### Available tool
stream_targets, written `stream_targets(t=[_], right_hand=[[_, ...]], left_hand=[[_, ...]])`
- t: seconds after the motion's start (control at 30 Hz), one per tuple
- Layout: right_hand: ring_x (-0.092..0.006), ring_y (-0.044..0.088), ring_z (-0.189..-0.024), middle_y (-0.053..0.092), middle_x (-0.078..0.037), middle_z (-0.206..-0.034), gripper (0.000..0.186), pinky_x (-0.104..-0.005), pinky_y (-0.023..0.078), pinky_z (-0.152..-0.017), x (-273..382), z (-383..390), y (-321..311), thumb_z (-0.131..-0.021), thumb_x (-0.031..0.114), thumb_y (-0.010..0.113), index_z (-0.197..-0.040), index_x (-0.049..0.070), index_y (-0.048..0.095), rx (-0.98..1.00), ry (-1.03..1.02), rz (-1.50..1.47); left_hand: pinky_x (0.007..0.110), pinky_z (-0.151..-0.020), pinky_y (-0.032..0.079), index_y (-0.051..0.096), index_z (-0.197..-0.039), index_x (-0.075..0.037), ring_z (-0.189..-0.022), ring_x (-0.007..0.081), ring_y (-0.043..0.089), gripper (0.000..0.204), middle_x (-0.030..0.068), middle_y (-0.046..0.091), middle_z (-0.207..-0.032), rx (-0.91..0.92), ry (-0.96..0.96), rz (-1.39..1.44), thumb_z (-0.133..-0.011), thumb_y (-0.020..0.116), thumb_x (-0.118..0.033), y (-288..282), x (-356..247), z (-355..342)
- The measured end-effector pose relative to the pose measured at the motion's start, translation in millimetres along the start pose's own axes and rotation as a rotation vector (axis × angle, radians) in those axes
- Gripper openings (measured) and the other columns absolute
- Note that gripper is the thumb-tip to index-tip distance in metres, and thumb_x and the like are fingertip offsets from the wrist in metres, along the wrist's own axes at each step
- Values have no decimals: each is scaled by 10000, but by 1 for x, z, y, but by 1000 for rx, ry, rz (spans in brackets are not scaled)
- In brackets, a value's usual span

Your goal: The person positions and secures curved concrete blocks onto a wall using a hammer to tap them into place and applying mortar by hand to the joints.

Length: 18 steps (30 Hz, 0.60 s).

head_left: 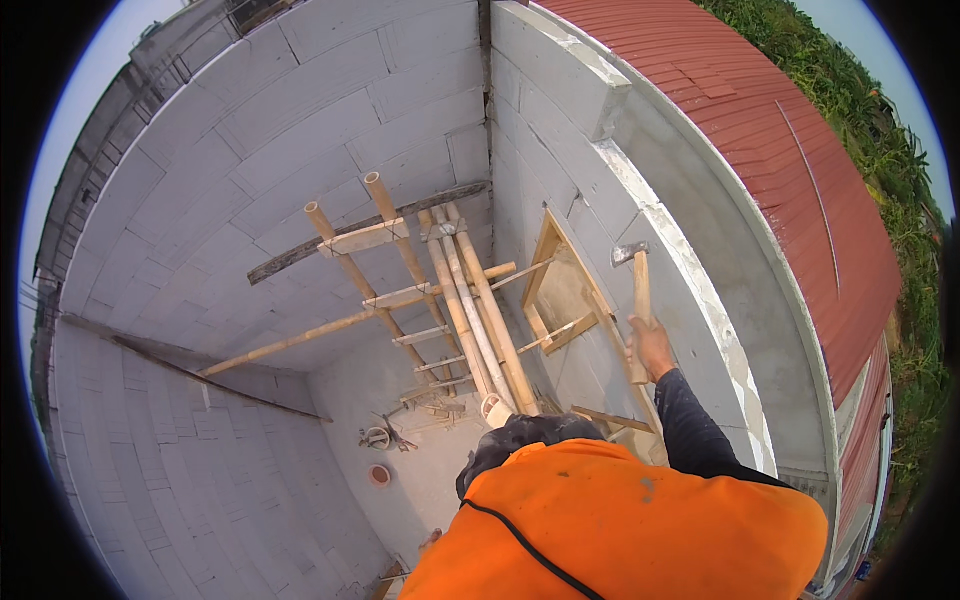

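A worker in an orange shirt [620, 520] and a dark sleeve [697, 420] grips a wooden-handled hammer [642, 290] beside the top of a gray block wall [560, 160] at a building site. The right hand [651, 347] has its fingers clamped around the lower part of the handle, whose end pokes out below the fist. The hammer stands nearly upright, its metal head uppermost, in front of the wall's inner face and near its rough, pale top edge; whether the head touches the blocks cannot be told. Only a sliver of the left hand [432, 538] shows at the left side of the shirt, and whether its fingers are apart or together cannot be told. Below, a foot [493, 408] shows at the near end of a bundle of bamboo poles [470, 310], with a bamboo ladder [398, 290] to the left of them. A wooden frame [548, 255] sits at the right-hand wall, below the hammer. On the floor [405, 510], a reddish bucket [380, 475] and a cluster of tools [380, 435] lie near the left edge, toward the far left corner. Beyond the wall's outer side spreads a red roof [770, 150], bordered by greenery [870, 130].
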State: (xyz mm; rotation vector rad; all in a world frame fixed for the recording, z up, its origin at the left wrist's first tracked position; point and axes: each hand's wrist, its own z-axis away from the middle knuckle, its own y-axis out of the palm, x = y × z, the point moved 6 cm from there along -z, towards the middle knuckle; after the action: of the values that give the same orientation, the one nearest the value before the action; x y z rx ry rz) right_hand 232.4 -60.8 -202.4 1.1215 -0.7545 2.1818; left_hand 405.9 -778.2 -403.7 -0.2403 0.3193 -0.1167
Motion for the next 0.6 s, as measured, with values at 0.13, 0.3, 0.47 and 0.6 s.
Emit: stream_targets(t=[0.13,0.3,0.47,0.6], right_hand=[[-169,598,-537,607,-75,-783,282,-341,513,-469,3,-19,12,-1002,270,650,-1150,46,563,-88,-87,-166],[-147,566,-518,579,-40,-755,265,-324,504,-454,64,-57,75,-997,281,669,-1142,93,551,8,-112,-512],[-156,546,-525,549,-43,-755,466,-332,499,-458,121,-121,103,-1027,545,654,-1121,114,503,-1,-88,-727],[-167,539,-530,527,-36,-735,556,-361,500,-468,153,-165,135,-1032,664,592,-1108,123,487,-194,-161,-1019]], left_hand=[[420,-725,586,643,-1347,0,-1044,312,747,492,171,738,-1225,-142,269,79,-944,759,-259,-62,-139,-51],[377,-1093,521,578,-1464,95,-1227,274,692,602,245,701,-1339,-216,802,-127,-975,761,-204,-118,-380,-58],[370,-1084,528,531,-1502,99,-1239,269,686,593,255,695,-1351,-24,1039,-203,-1018,719,-187,-44,-540,35],[373,-1063,551,514,-1527,85,-1239,272,687,590,255,690,-1369,-26,1023,-262,-1031,703,-174,-19,-573,68]])
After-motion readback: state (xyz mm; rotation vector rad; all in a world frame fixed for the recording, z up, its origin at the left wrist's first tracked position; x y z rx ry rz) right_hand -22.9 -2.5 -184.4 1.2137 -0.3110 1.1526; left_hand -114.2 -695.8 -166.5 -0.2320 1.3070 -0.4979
